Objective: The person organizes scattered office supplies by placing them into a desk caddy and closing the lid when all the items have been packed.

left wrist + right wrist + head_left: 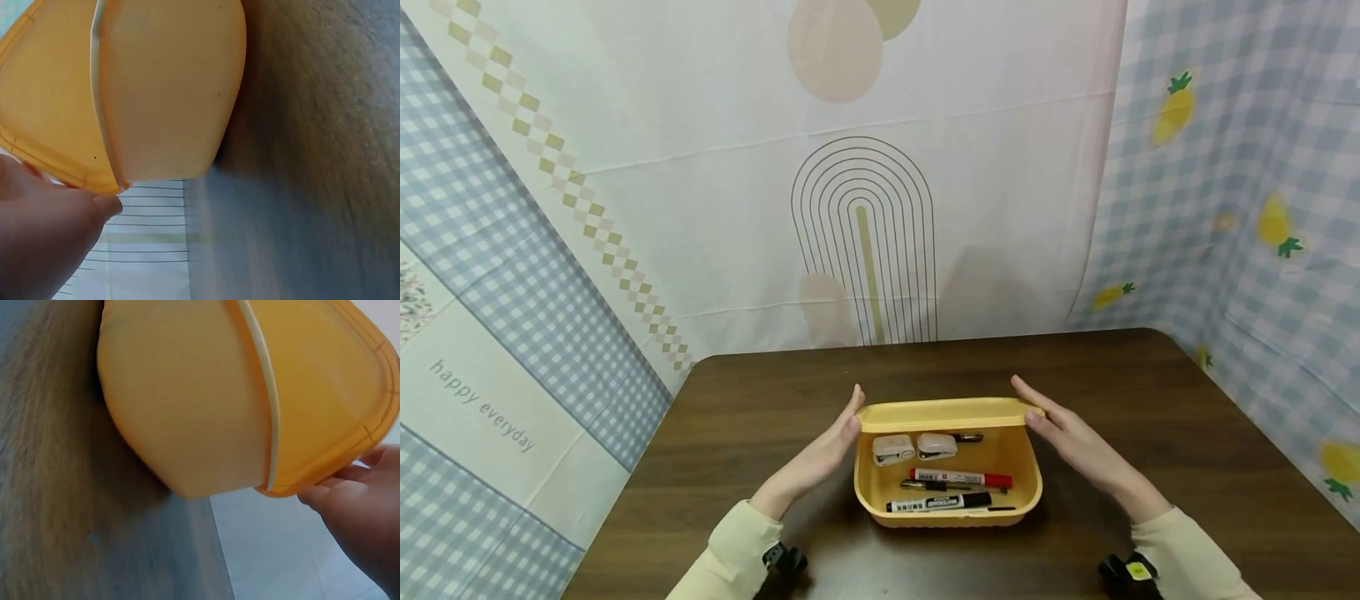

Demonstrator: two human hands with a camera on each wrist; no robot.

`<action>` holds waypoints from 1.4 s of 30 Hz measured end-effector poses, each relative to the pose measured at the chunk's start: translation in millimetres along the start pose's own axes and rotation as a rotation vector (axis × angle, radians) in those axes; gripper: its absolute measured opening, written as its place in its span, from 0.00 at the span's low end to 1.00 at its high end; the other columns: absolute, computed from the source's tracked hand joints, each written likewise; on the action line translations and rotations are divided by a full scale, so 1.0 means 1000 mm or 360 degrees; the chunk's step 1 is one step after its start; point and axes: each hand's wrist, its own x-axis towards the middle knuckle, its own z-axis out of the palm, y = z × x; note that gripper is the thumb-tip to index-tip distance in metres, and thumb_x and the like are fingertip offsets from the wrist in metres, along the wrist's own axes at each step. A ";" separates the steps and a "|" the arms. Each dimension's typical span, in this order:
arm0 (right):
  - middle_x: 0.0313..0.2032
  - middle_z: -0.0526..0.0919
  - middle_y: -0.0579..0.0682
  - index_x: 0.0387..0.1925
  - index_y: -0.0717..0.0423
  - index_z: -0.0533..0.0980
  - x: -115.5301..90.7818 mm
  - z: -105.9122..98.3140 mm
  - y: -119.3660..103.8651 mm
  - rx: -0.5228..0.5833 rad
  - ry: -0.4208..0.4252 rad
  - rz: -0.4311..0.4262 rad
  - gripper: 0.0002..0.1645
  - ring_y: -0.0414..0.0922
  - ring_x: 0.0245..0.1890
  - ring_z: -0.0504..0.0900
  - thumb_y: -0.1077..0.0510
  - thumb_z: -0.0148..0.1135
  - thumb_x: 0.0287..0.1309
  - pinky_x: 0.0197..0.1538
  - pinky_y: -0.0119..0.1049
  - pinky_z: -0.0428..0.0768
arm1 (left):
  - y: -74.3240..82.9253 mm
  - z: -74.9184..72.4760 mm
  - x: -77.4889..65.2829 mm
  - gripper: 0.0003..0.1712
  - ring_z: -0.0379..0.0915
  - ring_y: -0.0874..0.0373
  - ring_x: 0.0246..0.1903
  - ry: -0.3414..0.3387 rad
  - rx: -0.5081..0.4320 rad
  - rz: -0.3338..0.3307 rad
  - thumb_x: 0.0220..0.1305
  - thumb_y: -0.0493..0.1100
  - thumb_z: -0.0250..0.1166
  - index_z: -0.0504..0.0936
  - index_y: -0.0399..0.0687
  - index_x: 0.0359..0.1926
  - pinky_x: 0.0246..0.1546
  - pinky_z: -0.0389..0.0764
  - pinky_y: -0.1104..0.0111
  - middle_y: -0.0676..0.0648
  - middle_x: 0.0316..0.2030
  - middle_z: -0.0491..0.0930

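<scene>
A yellow plastic box (pixel 947 518) stands on the table with its yellow lid (pixel 951 413) raised at a tilt over the back part. My left hand (pixel 812 462) holds the lid's left end, the thumb by its corner and the fingers reaching behind. At the other end my right hand (pixel 1086 446) holds the lid in a similar way. Inside the box lie two small whitish staplers (pixel 892 449), a red-capped marker (pixel 962 477), a black-capped whiteboard marker (pixel 938 502) and several slim dark pens. Both wrist views show the box's outer wall (pixel 169 94) and the lid's underside (pixel 325 381).
The dark wooden table (pixel 760 392) extends around the box on every side. Behind it hangs a pale printed cloth (pixel 722 208), with checked cloth at the left and right. Each wrist wears a small black device (pixel 785 560).
</scene>
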 end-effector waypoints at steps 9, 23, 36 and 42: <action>0.78 0.45 0.63 0.80 0.57 0.49 -0.010 -0.009 0.012 0.0326 -0.0193 -0.0145 0.42 0.30 0.70 0.62 0.65 0.55 0.72 0.60 0.26 0.72 | -0.006 0.000 -0.009 0.42 0.33 0.49 0.77 -0.0121 0.0026 0.0116 0.80 0.57 0.46 0.33 0.56 0.81 0.74 0.48 0.60 0.46 0.80 0.31; 0.79 0.41 0.59 0.81 0.48 0.46 -0.017 -0.007 0.027 0.0249 -0.0332 -0.0201 0.59 0.26 0.73 0.50 0.68 0.71 0.58 0.65 0.18 0.59 | -0.019 0.002 -0.015 0.59 0.26 0.46 0.77 -0.0236 0.0059 0.0290 0.69 0.60 0.62 0.30 0.49 0.80 0.69 0.47 0.79 0.44 0.79 0.24; 0.79 0.37 0.56 0.81 0.50 0.43 -0.027 0.000 0.030 0.0018 -0.0355 -0.0202 0.65 0.24 0.74 0.40 0.60 0.76 0.54 0.65 0.15 0.52 | -0.027 0.012 -0.023 0.65 0.21 0.47 0.76 -0.0266 0.0279 0.0292 0.63 0.60 0.67 0.29 0.45 0.80 0.72 0.41 0.73 0.48 0.78 0.19; 0.80 0.37 0.50 0.81 0.50 0.43 -0.030 0.002 0.030 -0.0046 -0.0371 -0.0198 0.65 0.24 0.74 0.38 0.57 0.77 0.54 0.64 0.14 0.49 | -0.026 0.013 -0.026 0.64 0.19 0.45 0.76 -0.0323 0.0345 0.0274 0.65 0.55 0.68 0.28 0.46 0.80 0.74 0.42 0.67 0.48 0.77 0.16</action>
